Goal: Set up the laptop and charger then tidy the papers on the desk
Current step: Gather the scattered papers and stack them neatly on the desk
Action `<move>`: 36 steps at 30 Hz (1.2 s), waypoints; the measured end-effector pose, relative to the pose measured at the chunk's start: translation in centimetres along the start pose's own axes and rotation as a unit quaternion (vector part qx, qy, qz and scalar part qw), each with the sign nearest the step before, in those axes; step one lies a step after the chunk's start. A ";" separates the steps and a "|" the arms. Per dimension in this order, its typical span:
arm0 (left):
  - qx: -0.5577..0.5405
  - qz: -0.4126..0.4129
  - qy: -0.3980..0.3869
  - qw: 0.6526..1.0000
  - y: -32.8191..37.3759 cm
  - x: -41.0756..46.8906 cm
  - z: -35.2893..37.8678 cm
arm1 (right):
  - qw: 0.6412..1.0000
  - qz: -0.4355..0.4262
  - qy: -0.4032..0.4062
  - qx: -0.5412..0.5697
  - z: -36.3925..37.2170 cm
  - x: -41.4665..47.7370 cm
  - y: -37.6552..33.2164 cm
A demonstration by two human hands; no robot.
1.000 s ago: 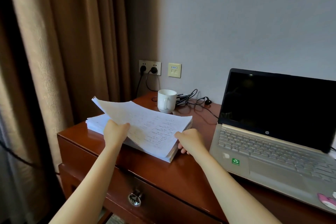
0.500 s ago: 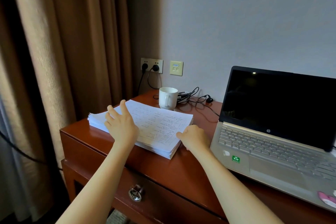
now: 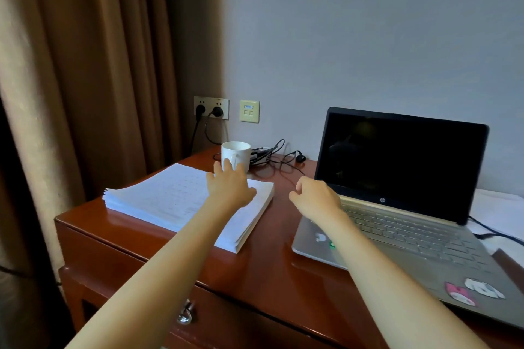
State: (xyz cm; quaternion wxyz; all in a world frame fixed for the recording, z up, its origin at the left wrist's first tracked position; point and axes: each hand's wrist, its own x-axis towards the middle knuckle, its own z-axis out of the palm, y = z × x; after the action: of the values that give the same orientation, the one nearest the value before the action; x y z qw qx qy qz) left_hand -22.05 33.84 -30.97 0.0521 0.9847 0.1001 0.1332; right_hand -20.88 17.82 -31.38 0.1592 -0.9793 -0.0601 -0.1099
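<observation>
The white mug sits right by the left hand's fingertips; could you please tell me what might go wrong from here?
The left hand could tip the mug onto the paper stack or the tangled cables behind it; its contents cannot be seen.

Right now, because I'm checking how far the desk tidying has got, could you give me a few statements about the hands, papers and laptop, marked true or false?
1. The laptop is open and its screen is dark. True.
2. The left hand holds up a sheet. False: its fingers are straight, over the paper stack, and hold nothing.
3. A white mug stands behind the paper stack. True.
4. The right hand grips the mug. False: it is by the laptop's left edge, fingers loosely curled, holding nothing.
5. The wall socket has nothing plugged in. False: two black plugs sit in it.
</observation>
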 end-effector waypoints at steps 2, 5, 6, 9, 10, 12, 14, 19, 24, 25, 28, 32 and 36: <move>-0.009 0.029 -0.010 0.999 1.6 -0.1 -0.3 | 1.000 -0.002 0.006 -0.030 -0.7 0.1 1.1; -0.043 0.069 -0.019 0.996 4.2 -0.3 -0.8 | 0.998 -0.001 0.008 -0.062 -1.9 0.0 3.0; -0.048 0.081 -0.023 0.995 5.0 -0.4 -0.9 | 0.997 0.004 0.004 -0.075 -2.3 -0.1 3.7; -0.054 0.114 -0.045 0.991 7.7 -0.8 -1.2 | 0.992 0.025 -0.018 -0.119 -3.5 -0.5 5.8; -0.054 0.127 -0.052 0.989 8.5 -0.9 -1.3 | 0.990 0.035 -0.029 -0.130 -3.9 -0.7 6.6; -0.055 0.162 -0.066 0.983 10.4 -1.2 -1.5 | 0.986 0.058 -0.053 -0.145 -4.7 -1.2 8.3; -0.051 0.205 -0.088 0.973 12.3 -1.6 -1.6 | 0.982 0.080 -0.066 -0.155 -5.4 -1.7 10.1; -0.031 0.275 -0.133 0.952 17.1 -3.0 -1.5 | 0.977 0.126 -0.071 -0.156 -6.9 -3.2 15.1; -0.045 0.318 -0.159 0.934 21.7 -4.6 -1.1 | 0.965 0.189 -0.088 -0.160 -9.2 -5.1 19.6; -0.047 0.325 -0.165 0.930 22.6 -5.0 -1.0 | 0.962 0.202 -0.091 -0.159 -9.6 -5.6 20.5; -0.049 0.350 -0.181 0.918 25.4 -6.1 -0.9 | 0.953 0.244 -0.088 -0.154 -10.9 -7.1 23.2; -0.058 0.387 -0.189 0.901 28.9 -7.8 -0.7 | 0.937 0.299 -0.093 -0.157 -12.2 -9.1 26.7; -0.048 0.428 -0.190 0.882 31.9 -9.4 -0.4 | 0.923 0.339 -0.098 -0.152 -12.8 -11.2 29.8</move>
State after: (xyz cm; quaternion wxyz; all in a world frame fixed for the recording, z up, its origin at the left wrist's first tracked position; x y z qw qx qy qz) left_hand -25.22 0.79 -28.83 0.0552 0.9344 -0.3494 -0.0427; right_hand -29.71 -15.28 -31.10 0.0298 -0.9594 0.2779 0.0391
